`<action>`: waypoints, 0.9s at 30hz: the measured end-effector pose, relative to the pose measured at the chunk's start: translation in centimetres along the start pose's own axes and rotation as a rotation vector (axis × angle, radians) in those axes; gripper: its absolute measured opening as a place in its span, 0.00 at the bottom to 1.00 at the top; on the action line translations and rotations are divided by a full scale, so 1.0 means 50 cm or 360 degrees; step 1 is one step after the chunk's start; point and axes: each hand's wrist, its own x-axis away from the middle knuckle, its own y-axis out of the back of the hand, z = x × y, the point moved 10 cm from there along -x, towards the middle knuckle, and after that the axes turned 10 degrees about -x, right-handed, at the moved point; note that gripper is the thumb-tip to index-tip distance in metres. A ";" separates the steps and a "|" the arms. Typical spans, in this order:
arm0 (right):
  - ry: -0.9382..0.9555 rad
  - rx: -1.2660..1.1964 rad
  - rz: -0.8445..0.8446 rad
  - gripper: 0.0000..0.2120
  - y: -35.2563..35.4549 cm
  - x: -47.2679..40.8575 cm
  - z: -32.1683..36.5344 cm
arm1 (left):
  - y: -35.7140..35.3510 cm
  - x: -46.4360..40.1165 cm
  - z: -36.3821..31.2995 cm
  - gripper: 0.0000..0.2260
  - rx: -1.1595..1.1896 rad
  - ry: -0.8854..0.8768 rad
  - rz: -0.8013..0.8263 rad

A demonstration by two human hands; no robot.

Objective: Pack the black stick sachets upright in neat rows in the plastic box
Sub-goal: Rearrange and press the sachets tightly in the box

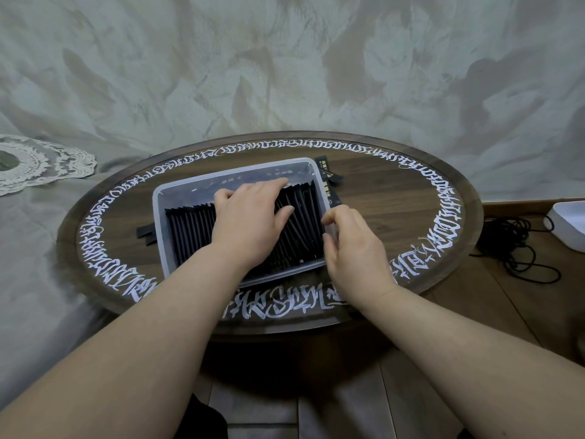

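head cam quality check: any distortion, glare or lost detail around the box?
Head view: strong wide-angle bending, the round wooden table reads as an oval; soft, dim light, no hard glare; the black stick sachets merge into one dark mass inside the translucent plastic box; left hand covers the middle rows; right hand sharp at the box edge.

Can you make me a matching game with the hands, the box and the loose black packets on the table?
Things:
1. left hand
2. right hand
3. loose sachets
4. plastic box

Places:
A. on the table just outside the box's far right corner
B. at the box's right edge
C. in the middle of the round table
D. spread flat on top of the upright sachets inside the box

Pairs: 1-D, 2-B, 3-A, 4-C
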 end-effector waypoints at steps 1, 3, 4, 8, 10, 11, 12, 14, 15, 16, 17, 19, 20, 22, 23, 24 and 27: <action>0.0011 0.0007 0.0000 0.07 -0.001 0.000 0.002 | 0.004 0.002 0.001 0.22 -0.0008 -0.0005 -0.0036; 0.0026 0.0013 0.0005 0.07 0.000 -0.002 0.004 | 0.011 0.007 0.005 0.25 -0.0028 0.0006 -0.0097; 0.0020 0.0017 0.0009 0.07 0.001 -0.005 0.001 | 0.012 0.008 0.009 0.26 -0.0030 0.0016 -0.0105; -0.0114 0.0037 0.0037 0.08 0.011 -0.023 -0.026 | 0.000 0.009 0.024 0.27 0.0004 0.0041 -0.0023; -0.0164 0.0008 0.0040 0.08 0.013 -0.027 -0.034 | -0.016 0.009 0.026 0.27 -0.0027 0.0036 0.0081; -0.0168 -0.0005 0.0042 0.08 0.012 -0.028 -0.033 | -0.025 0.009 0.027 0.27 -0.0037 0.0041 0.0131; -0.0158 -0.0024 0.0060 0.08 0.009 -0.029 -0.031 | -0.032 0.008 0.030 0.27 -0.0036 0.0051 0.0170; -0.0154 -0.0018 0.0142 0.11 -0.006 -0.026 -0.031 | -0.042 0.006 0.035 0.26 -0.0023 0.0081 0.0226; -0.0166 0.0034 0.0175 0.13 -0.012 -0.021 -0.034 | -0.046 0.005 0.037 0.26 -0.0019 0.0094 0.0247; -0.0130 0.0137 0.0174 0.17 -0.013 -0.018 -0.031 | -0.049 0.004 0.039 0.27 -0.0019 0.0102 0.0262; -0.0033 0.0265 0.0167 0.20 -0.014 -0.014 -0.018 | -0.052 0.004 0.040 0.27 -0.0024 0.0107 0.0273; 0.0137 0.0454 0.0262 0.25 -0.032 -0.008 0.008 | -0.057 0.006 0.041 0.27 -0.0050 0.0112 0.0291; 0.0119 0.0501 0.0366 0.26 -0.045 -0.007 0.009 | -0.059 0.007 0.042 0.27 -0.0058 0.0120 0.0302; 0.0053 0.0556 0.0470 0.23 -0.056 -0.011 0.003 | -0.059 0.007 0.045 0.28 -0.0020 0.0150 0.0307; 0.0056 0.0576 0.0462 0.23 -0.055 -0.013 0.003 | -0.054 0.007 0.046 0.28 0.0030 0.0160 0.0279; 0.0081 0.0583 0.0455 0.24 -0.056 -0.012 0.005 | -0.044 0.007 0.046 0.27 0.0092 0.0160 0.0220; 0.0193 0.0544 0.0455 0.33 -0.067 -0.009 0.033 | 0.000 0.004 0.047 0.24 0.0298 0.0080 -0.0020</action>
